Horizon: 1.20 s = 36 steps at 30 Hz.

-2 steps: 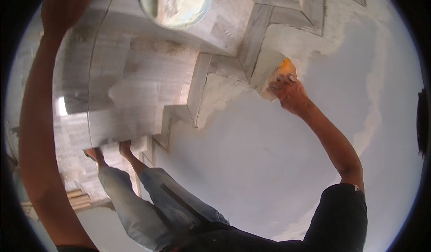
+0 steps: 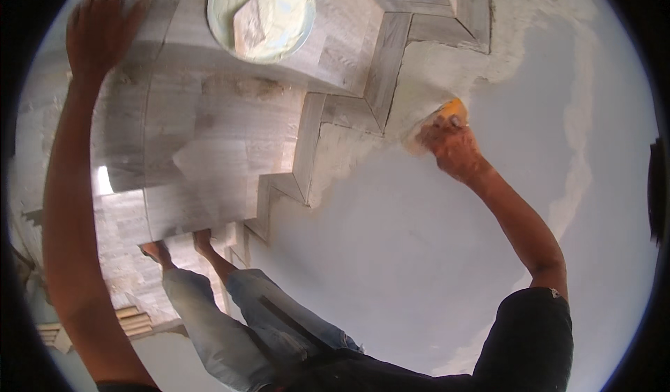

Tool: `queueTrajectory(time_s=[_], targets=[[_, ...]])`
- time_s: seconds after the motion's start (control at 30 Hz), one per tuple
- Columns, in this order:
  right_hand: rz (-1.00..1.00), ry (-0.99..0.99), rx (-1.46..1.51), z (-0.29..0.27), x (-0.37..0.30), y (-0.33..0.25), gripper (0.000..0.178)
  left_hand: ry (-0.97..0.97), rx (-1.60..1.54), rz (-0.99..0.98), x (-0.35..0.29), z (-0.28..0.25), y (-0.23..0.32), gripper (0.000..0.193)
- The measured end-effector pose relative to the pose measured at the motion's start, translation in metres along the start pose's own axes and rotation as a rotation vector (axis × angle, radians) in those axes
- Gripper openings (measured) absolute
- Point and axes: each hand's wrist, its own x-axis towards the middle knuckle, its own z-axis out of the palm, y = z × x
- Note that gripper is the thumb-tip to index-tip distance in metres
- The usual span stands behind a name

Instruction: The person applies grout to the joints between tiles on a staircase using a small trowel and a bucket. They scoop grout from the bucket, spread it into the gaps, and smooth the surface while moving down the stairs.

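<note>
My right hand [image 2: 452,146] is closed around a putty knife [image 2: 453,107] with an orange-yellow part, its blade laid against the wall beside the stairs. The blade is blurred, and the fingers partly cover it. Fresh pale filler [image 2: 433,67] coats the wall along the stepped border tiles. Far to the left, my left hand [image 2: 103,32] has its fingers spread and holds nothing; it appears to rest on a wood-look stair surface. Between my hands, near the far edge, a round bucket [image 2: 301,37] of creamy filler stands on a stair, with a flat piece [image 2: 249,27] lying in it.
Wood-look stairs [image 2: 199,203] rise away from my bare feet [image 2: 159,252]. Zigzag border tiles [image 2: 349,111] edge the steps against the grey-painted wall [image 2: 391,252], which carries a pale filled streak [image 2: 578,137]. Several light wooden strips [image 2: 132,321] lie at the lower left.
The view has shifted slightly, so the bucket sits further left and my left hand shows more fully. My right hand, still gripping the putty knife, has barely moved along the wall.
</note>
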Motion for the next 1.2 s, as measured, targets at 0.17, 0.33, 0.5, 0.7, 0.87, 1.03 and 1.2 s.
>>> queueTrajectory(time_s=[0.17,0.33,0.5,0.7,0.87,1.03,1.2], targets=[[0.281,0.310,-0.140,-0.026,0.011,0.064,0.028,-0.120,0.148,-0.030,0.007,-0.034,0.016,0.063],[0.288,0.422,-0.317,0.002,0.068,0.094,0.022,-0.230,0.207,-0.059,0.008,-0.042,0.017,0.058],[0.249,0.548,-0.399,0.063,0.075,0.075,0.018,-0.217,0.157,-0.054,0.007,-0.031,0.012,0.058],[0.358,0.328,-0.201,0.020,0.060,0.062,0.020,-0.255,0.212,-0.044,0.008,-0.037,0.011,0.057],[0.364,0.349,-0.268,0.046,0.086,0.084,0.025,-0.198,0.195,-0.024,0.004,-0.029,0.008,0.056],[0.315,0.264,-0.221,0.036,0.100,0.051,0.019,-0.131,0.154,0.004,0.000,-0.023,0.004,0.057],[0.295,0.385,-0.341,0.067,0.116,0.070,0.024,-0.019,0.041,0.016,-0.003,-0.006,0.002,0.058]])
